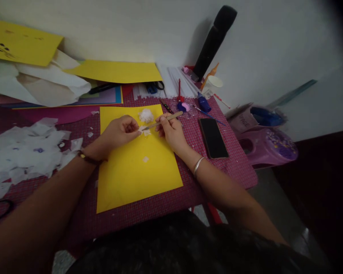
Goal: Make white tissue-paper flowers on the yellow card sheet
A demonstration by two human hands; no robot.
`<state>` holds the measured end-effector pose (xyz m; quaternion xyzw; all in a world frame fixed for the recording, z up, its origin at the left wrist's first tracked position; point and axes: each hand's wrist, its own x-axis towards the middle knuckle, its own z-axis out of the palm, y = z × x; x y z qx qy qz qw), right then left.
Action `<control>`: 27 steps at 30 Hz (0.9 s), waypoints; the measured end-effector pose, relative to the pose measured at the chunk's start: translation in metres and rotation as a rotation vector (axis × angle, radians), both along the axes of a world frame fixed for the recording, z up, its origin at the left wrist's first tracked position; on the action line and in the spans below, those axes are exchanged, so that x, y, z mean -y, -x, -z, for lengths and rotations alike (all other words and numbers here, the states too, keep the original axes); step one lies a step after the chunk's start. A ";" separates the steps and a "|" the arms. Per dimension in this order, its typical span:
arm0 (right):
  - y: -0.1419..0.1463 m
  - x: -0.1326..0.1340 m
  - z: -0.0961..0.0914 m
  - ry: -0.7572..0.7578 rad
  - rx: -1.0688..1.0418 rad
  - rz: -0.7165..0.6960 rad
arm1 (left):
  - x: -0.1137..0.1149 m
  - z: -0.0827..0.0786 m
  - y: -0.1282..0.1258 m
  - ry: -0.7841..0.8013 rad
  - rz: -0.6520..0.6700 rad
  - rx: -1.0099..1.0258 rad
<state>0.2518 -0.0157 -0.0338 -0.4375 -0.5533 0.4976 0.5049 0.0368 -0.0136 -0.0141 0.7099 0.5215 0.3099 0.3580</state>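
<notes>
My right hand (170, 129) grips a wooden craft stick (174, 115) between thumb and fingers, its lower end pointing left toward my other hand. My left hand (120, 132) pinches a small white paper piece (141, 130) at its fingertips, touching or very near the stick's tip. Both hands are over a yellow sheet (140, 175) lying on the table. A crumpled white paper tuft (145, 115) sits near the sheet's top, just beyond my fingers. Lower down, a small pale scrap (145, 159) lies on the yellow surface.
Many white paper squares (25, 152) spread across the left. A black phone (213, 137) lies at right, near a dark blue paint bottle (203, 102) and a paint palette (185, 108). Coloured sheets and yellow card (117, 71) stack along the wall. A pink stool (268, 148) stands beyond the table edge.
</notes>
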 end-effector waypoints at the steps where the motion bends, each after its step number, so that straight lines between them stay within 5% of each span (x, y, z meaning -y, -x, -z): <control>1: 0.001 0.000 0.000 0.005 -0.003 0.004 | 0.001 -0.001 0.000 -0.023 0.009 -0.035; 13: -0.005 -0.001 -0.016 0.246 -0.186 0.192 | 0.013 -0.011 0.007 -0.111 0.037 -0.085; 27: -0.005 0.001 -0.005 -0.003 -0.014 0.111 | 0.010 -0.001 0.006 -0.142 0.079 -0.093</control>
